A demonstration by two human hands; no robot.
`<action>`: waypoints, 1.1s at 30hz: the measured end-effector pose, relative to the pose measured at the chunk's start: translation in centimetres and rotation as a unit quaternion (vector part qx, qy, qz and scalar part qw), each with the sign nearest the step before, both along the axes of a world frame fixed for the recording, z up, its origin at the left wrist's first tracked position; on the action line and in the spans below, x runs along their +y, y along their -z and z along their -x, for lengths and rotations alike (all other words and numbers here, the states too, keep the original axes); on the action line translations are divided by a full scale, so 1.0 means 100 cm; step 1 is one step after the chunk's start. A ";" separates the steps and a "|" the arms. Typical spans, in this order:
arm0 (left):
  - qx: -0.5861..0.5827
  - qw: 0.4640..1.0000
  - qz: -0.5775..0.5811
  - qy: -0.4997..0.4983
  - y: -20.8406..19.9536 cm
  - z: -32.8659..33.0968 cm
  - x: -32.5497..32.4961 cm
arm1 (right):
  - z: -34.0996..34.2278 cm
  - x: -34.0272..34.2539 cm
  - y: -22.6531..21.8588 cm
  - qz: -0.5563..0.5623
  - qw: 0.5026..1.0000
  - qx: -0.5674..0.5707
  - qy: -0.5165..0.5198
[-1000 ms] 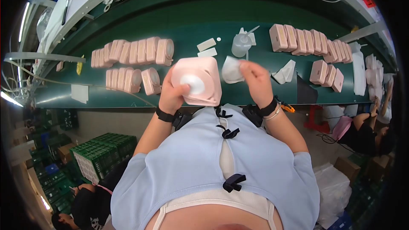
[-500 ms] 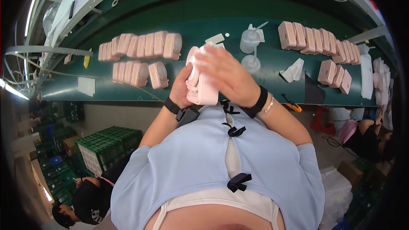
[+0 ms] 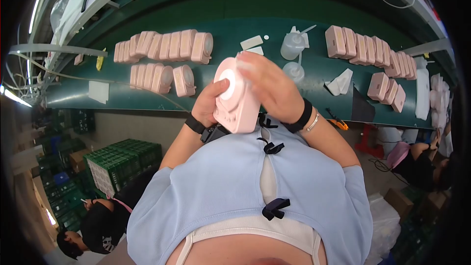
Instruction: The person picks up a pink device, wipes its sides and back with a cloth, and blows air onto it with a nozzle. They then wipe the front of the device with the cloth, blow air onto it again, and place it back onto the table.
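Observation:
A pink boxy device (image 3: 244, 115) with a round front, a white centre disc and small buttons is in front of my chest. My left hand (image 3: 208, 99) grips it from the left, the thumb lying on the white disc. My right hand (image 3: 274, 86) is curled over its upper right side, the fingers bent and partly smeared by motion. A whitish, blurred patch shows under those fingers; what it is I cannot make out. Beyond the hands, pale flat pieces (image 3: 251, 42) lie on the green bench (image 3: 235, 27).
Pink devices stand in rows at the left (image 3: 179, 45) and right (image 3: 360, 44). Two spouted plastic bottles (image 3: 293, 45), a crumpled white cloth (image 3: 339, 82) and an orange-handled tool (image 3: 339, 124) are to the right. Green crates (image 3: 125, 159) are stacked at lower left, near another person (image 3: 100, 225).
The device has been turned so its round front and white disc now show more, and its lower end has come nearer my chest. My right hand has shifted to its right side.

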State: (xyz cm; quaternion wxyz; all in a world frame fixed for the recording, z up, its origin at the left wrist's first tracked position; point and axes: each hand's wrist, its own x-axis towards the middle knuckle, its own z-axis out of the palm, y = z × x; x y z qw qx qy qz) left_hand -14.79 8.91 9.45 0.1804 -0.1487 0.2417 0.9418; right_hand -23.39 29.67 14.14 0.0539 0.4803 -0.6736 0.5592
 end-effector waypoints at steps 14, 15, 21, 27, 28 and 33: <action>0.018 0.999 0.024 0.019 0.006 -0.010 -0.009 | 0.002 -0.006 0.008 0.000 0.990 -0.140 -0.029; 0.011 1.000 0.000 0.026 0.004 -0.009 -0.008 | 0.003 -0.004 0.007 0.010 0.988 -0.150 -0.040; -0.017 0.989 -0.148 0.003 -0.005 0.008 0.002 | 0.009 -0.008 0.004 0.000 0.996 0.067 -0.056; 0.014 0.984 -0.175 -0.016 0.004 0.021 0.001 | -0.015 -0.012 0.003 -0.040 0.974 0.185 -0.125; 0.014 0.981 -0.193 -0.025 0.010 0.023 0.001 | -0.016 -0.011 0.006 -0.046 0.964 0.228 -0.131; -0.120 0.869 -0.480 -0.033 0.012 0.024 -0.002 | -0.004 0.002 0.021 0.003 0.984 0.166 -0.071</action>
